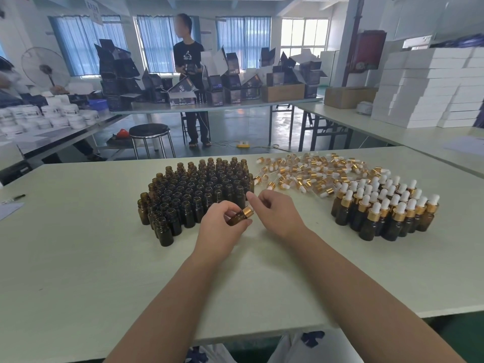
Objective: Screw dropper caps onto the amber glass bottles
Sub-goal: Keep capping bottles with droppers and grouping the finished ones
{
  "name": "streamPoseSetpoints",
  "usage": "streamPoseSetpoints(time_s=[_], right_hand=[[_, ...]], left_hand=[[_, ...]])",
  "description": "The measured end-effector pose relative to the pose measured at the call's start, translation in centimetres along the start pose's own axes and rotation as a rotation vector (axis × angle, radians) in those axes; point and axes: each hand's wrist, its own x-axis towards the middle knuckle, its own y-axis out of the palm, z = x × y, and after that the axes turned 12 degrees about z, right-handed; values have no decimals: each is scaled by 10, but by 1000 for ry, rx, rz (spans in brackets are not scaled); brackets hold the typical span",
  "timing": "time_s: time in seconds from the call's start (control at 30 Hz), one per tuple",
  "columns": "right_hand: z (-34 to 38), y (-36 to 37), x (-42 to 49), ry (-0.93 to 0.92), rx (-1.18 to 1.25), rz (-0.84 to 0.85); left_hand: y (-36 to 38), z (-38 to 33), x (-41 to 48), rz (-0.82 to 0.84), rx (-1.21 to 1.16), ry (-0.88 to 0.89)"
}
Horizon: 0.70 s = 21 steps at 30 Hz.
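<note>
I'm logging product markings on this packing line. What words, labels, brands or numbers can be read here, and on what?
No text is legible.
Hanging sign: characters, blurred.
Dark boxes: pale print, too small.
Black T-shirt: white logo, unreadable.
White jars: dark labels, blurred.
Amber bottles, and the held bottle in the left hand: no label shows.

On the surface [104, 258], a block of uncapped bottles [193, 195] stands left of centre, with loose dropper caps [309, 171] strewn behind it and to its right. A group of capped bottles [385, 210] stands at the right, in front of those caps. Between the two groups the left hand [222, 226] holds a tilted bottle [235, 220], with the right hand [277, 213] just beside it.
</note>
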Motion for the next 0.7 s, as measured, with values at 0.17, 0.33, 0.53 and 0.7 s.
streamPoseSetpoints(time_s=[0.17, 0.33, 0.53, 0.7], right_hand=[[-1, -3, 0, 18, 13, 22], [-3, -6, 1, 12, 40, 86], [-3, -5, 0, 7, 14, 95], [1, -5, -2, -9, 3, 91]], left_hand=[[1, 2, 1, -11, -26, 4], [0, 1, 0, -5, -14, 2], [-1, 0, -1, 9, -9, 18], [-2, 0, -2, 15, 1, 28]])
